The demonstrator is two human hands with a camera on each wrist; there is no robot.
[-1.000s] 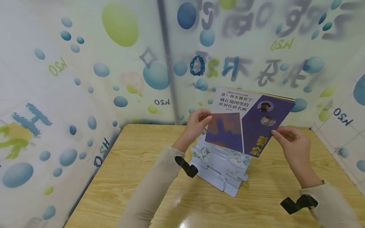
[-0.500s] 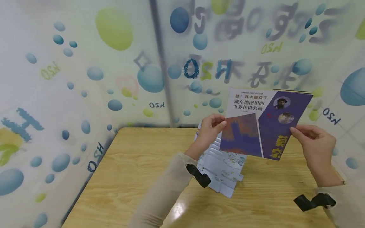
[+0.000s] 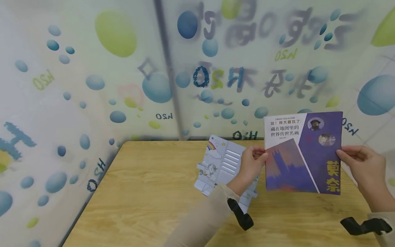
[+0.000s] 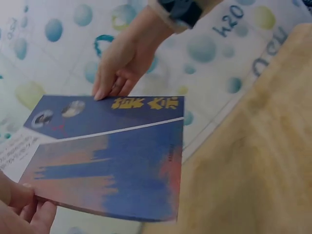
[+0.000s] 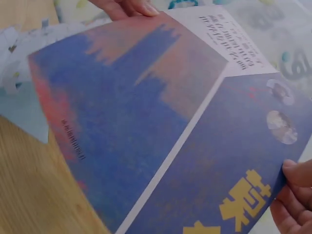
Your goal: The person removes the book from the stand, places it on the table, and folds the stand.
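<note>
A thin book (image 3: 308, 154) with a purple and white cover and a painting of a tower is held upright over the right part of the table. My left hand (image 3: 251, 166) pinches its left edge between thumb and fingers. At the opposite edge my right hand (image 3: 365, 168) pinches it the same way. Both wrist views show the cover, with the left hand (image 5: 129, 7) at one side and the right hand (image 4: 122, 63) at the other. Left of the book lies a pale blue book stand (image 3: 228, 159) with unicorn and rainbow prints, partly hidden by my left hand and forearm.
The wooden table (image 3: 148, 178) reaches back to a wall (image 3: 123, 72) printed with blue and green bubbles and lettering. Another wall (image 3: 27, 113) of the same kind borders the table's left side.
Both hands have carried the book right and lower, away from over the book stand. The book has turned from tilted to nearly upright and square, and more of the stand shows.
</note>
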